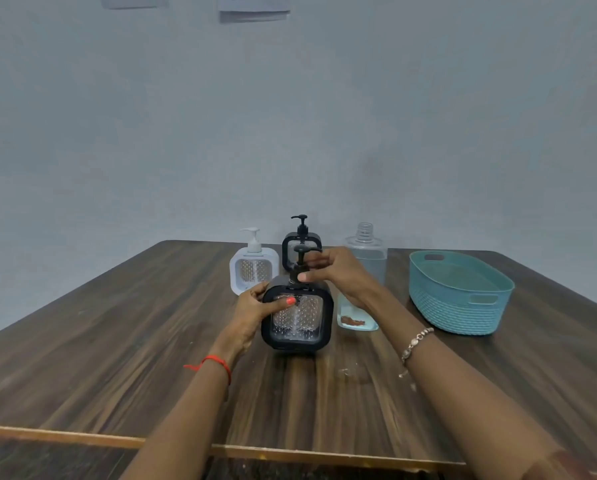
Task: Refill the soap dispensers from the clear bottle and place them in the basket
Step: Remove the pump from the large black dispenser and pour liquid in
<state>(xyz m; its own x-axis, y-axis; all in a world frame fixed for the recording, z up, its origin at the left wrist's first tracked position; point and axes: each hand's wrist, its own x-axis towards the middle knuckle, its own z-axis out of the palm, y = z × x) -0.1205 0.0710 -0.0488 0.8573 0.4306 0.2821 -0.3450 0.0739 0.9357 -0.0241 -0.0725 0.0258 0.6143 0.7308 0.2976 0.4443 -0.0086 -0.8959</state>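
On a wooden worktop (117, 341), the left hand (253, 308) gripped the side of the near black dispenser (298, 323), thumb across its clear front, while the right hand (340, 271) pinched the collar of its pump (302, 259). Behind it stood 1 white dispenser (253, 271) and 1 far black dispenser (302, 239), both upright. The uncapped clear bottle (368, 254) stood just right, partly behind the right wrist; the teal basket (459, 303) sat farther right.
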